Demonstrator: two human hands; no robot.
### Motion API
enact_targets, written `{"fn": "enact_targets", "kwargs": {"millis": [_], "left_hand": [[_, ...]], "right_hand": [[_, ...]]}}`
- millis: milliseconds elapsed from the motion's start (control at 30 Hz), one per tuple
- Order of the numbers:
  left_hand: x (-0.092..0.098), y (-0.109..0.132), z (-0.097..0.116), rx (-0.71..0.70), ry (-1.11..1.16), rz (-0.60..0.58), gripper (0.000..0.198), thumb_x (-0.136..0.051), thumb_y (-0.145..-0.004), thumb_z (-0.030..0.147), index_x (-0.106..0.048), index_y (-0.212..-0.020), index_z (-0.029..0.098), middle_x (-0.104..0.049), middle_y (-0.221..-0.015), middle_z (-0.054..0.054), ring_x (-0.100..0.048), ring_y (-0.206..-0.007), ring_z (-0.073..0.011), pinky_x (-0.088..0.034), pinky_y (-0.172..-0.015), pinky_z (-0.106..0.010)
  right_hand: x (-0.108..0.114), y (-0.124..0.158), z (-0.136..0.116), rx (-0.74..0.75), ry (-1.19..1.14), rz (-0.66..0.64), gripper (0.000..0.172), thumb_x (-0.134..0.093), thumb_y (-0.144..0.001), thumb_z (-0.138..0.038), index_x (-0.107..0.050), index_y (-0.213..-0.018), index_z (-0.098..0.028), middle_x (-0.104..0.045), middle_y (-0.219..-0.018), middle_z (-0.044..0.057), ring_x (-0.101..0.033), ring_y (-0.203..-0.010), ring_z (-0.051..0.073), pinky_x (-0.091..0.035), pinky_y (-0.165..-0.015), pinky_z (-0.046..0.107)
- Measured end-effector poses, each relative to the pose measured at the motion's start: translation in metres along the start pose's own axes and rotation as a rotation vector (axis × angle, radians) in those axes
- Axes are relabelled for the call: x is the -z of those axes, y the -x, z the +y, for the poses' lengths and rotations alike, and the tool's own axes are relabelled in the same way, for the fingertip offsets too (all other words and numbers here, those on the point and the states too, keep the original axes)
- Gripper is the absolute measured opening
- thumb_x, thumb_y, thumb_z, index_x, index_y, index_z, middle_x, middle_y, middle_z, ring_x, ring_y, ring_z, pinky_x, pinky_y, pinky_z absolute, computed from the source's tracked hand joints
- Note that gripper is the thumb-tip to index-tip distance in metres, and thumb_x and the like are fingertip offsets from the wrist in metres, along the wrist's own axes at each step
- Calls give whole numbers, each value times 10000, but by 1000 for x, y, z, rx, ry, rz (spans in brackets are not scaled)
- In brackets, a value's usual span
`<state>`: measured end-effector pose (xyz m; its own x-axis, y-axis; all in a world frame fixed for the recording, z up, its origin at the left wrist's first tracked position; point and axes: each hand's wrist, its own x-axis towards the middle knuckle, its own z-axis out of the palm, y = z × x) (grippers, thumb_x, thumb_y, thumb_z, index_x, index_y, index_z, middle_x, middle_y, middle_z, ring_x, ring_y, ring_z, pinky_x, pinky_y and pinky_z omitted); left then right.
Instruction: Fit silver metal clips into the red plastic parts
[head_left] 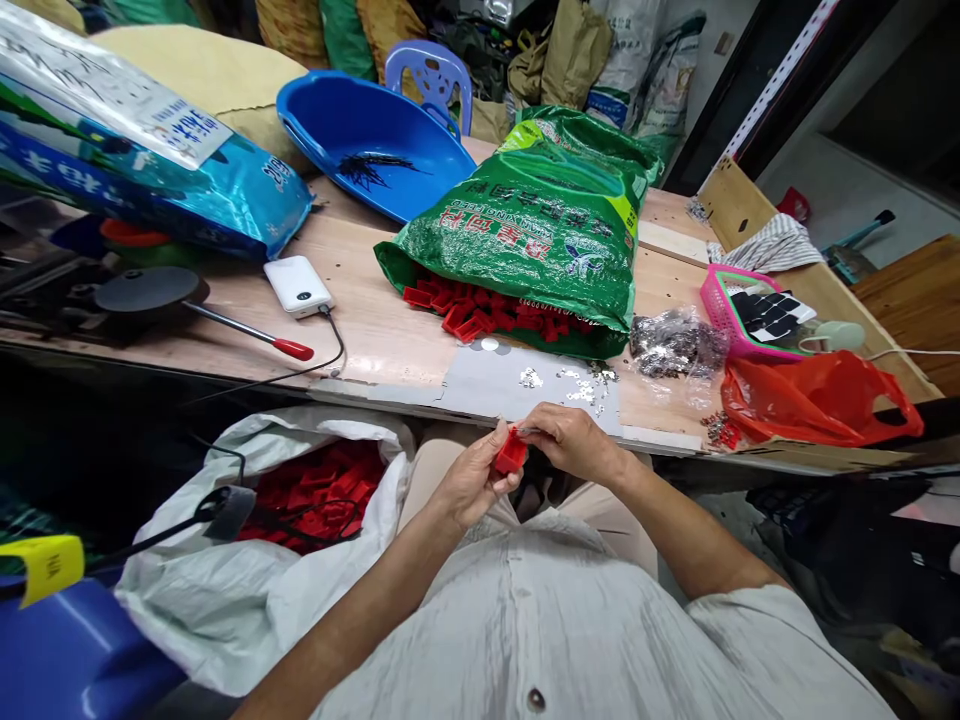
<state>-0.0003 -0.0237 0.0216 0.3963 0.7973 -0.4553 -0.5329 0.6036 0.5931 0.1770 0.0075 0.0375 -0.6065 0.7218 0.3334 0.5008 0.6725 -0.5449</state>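
Observation:
My left hand [469, 480] is closed around a small red plastic piece [511, 453], held just below the table's front edge. My right hand [571, 440] pinches at the top of the same piece; whether it also holds a tiny metal part I cannot tell. On the grey sheet [480, 385] right above my hands lie several small silver metal bits [581, 385]. A green sack [544, 225] lies open on the table with several red pieces [480, 305] spilling from its mouth. A white bag [247, 590] at my left knee holds more red pieces [319, 495].
A blue basin [375, 140], a white power bank [298, 285] with cable, a red-tipped tool [247, 330], a blue foil sack [150, 170], a pink basket [739, 315], a clear bag of metal parts [675, 345] and a red plastic bag [817, 395] sit on the wooden table [375, 330].

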Motion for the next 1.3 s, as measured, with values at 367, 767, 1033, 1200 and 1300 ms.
{"fn": "enact_targets", "kwargs": {"millis": [367,767,1033,1200,1300], "left_hand": [[3,-3,-4,17,33,2,491,-773,-682,549,-595,-845,122,-492,-633,32,-400,-458,-28,-277,-369,-131],[1,1,-4,-30,30,-41,448,-798,-684,472,-534,-875,164,-476,-696,53,-381,-470,-16,-256,-371,-118],[-7,2,9,-51,1,-23,446,-766,-714,491,-480,-859,180,-586,-684,11,-459,-435,-42,-246,-357,-118],[-10,2,9,-47,-20,-52,421,-736,-749,490,-491,-888,177,-599,-672,2,-484,-424,-53,-248,-351,-117],[-11,1,9,-50,-37,-49,420,-738,-750,484,-484,-885,178,-590,-674,9,-487,-425,-50,-252,-350,-111]], "right_hand": [[-1,1,-3,-8,-18,13,128,-516,-959,-212,-640,-935,-192,-665,-886,63,-629,-821,165,-498,-735,273],[2,1,0,-75,-274,-12,164,-526,-953,-245,-686,-970,-214,-670,-901,55,-625,-837,158,-482,-755,270],[17,-3,-4,-394,-410,26,177,-587,-889,-348,-599,-959,-186,-620,-824,-8,-466,-636,101,-376,-612,232],[16,-4,-5,-411,-460,16,186,-576,-882,-369,-572,-881,-182,-495,-701,-40,-386,-607,95,-312,-568,225],[15,-4,-6,-416,-466,23,188,-592,-870,-365,-561,-843,-182,-456,-674,-51,-368,-602,92,-294,-560,223]]}}
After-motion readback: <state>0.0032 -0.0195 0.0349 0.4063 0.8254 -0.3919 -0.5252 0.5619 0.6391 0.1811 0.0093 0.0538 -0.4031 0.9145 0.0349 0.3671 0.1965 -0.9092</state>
